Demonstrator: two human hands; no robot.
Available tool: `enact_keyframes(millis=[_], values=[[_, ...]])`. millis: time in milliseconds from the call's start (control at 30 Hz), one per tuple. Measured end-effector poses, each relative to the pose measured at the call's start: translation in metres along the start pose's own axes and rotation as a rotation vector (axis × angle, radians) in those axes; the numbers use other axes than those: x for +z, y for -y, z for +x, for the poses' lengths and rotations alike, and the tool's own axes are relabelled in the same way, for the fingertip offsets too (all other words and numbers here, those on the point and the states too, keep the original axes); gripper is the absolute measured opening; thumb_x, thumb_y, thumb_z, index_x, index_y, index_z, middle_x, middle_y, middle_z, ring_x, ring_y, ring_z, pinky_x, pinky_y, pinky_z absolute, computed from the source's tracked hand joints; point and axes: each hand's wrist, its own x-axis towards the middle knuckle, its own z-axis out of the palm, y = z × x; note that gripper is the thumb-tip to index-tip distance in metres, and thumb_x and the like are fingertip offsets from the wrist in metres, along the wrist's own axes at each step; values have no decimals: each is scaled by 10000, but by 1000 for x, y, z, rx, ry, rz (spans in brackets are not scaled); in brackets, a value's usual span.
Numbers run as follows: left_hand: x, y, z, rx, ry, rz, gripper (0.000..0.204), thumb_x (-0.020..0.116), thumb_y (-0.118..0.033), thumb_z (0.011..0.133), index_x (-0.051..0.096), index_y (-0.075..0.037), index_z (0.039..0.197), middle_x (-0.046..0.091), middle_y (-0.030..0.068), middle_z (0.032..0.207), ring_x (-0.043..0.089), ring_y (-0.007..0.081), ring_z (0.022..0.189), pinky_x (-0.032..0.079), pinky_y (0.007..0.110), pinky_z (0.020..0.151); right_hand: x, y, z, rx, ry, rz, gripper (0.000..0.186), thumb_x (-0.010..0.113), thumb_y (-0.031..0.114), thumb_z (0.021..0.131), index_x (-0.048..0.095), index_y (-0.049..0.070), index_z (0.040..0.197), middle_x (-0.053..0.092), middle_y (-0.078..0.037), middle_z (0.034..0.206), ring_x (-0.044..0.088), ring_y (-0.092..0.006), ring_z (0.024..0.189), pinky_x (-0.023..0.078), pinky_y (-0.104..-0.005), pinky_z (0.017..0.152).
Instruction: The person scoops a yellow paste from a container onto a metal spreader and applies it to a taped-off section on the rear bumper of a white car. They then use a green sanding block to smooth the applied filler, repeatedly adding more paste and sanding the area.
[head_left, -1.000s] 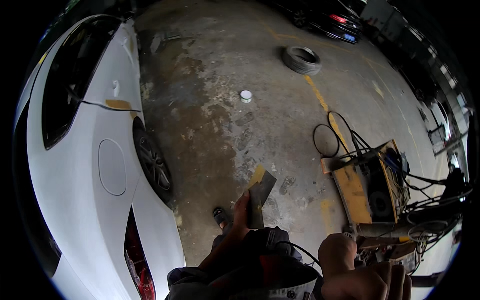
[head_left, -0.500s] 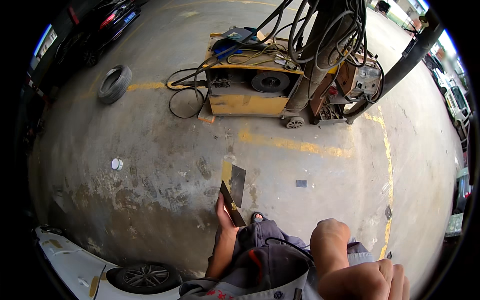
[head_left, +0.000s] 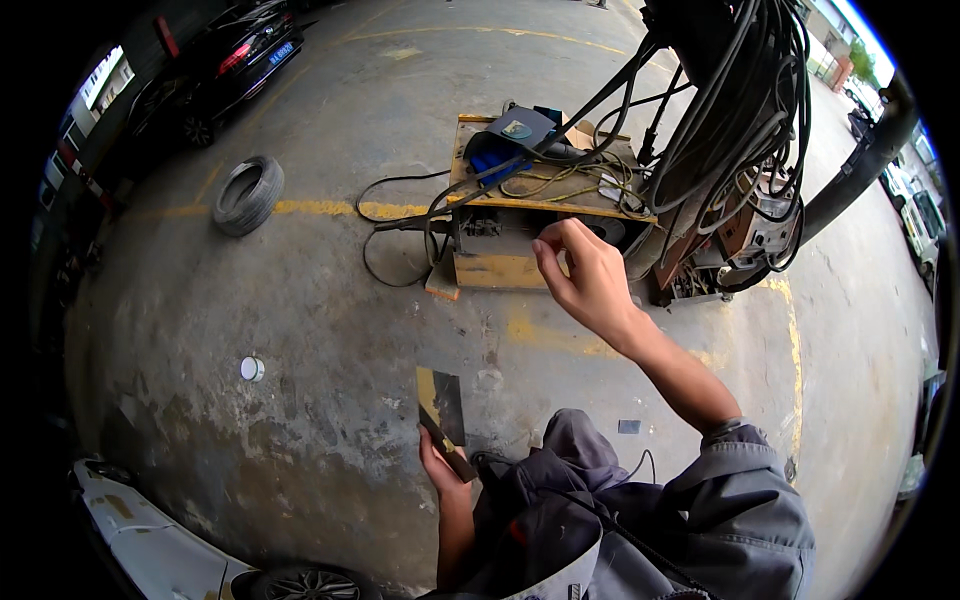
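Note:
Low in the view, my left hand [head_left: 445, 462] grips flat scraper plates [head_left: 440, 405], dark and smeared with yellow, held upright. My bare right hand [head_left: 582, 270] is raised with curled fingers and thumb near the index finger; I see nothing in it. Behind it in the picture stands a worn yellow equipment cart [head_left: 500, 268] with a blue item, cables and a dark reel.
Thick cables [head_left: 720, 110] hang from a post at the right. A loose tire [head_left: 248, 195], a white tub [head_left: 252, 368] and a small dark square [head_left: 629, 427] lie on the concrete floor. A black car [head_left: 220, 70] stands behind; a white car [head_left: 150, 545] is at lower left.
The view has swung from the white car toward the cart. My right hand has risen from the lower right toward the middle, while my left hand stays low with the plates.

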Motion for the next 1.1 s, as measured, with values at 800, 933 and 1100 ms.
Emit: enact_keyframes(millis=[800,933,1100], values=[[59,79,98,354,-727,-76,475,416,-369,934,465,-34,1268,554,76,1193,526,187,1089,392,296,945,294,-630,335,761,791,-387,557,573,589,751,653,92,991,612,-119,804,569,-219,624,473,-358,534],[39,100,55,522,-700,-247,455,481,-365,911,510,-7,1190,589,54,1070,555,154,966,435,292,838,303,-586,316,827,166,-220,339,614,317,779,662,32,955,667,-120,891,632,-235,748,492,-360,665],[18,150,-38,739,-713,-292,451,418,-364,937,487,-26,1227,584,62,1119,560,162,996,435,285,859,235,-366,266,468,-74,468,208,652,166,779,666,30,935,668,-90,869,621,-186,751,479,-321,684]])
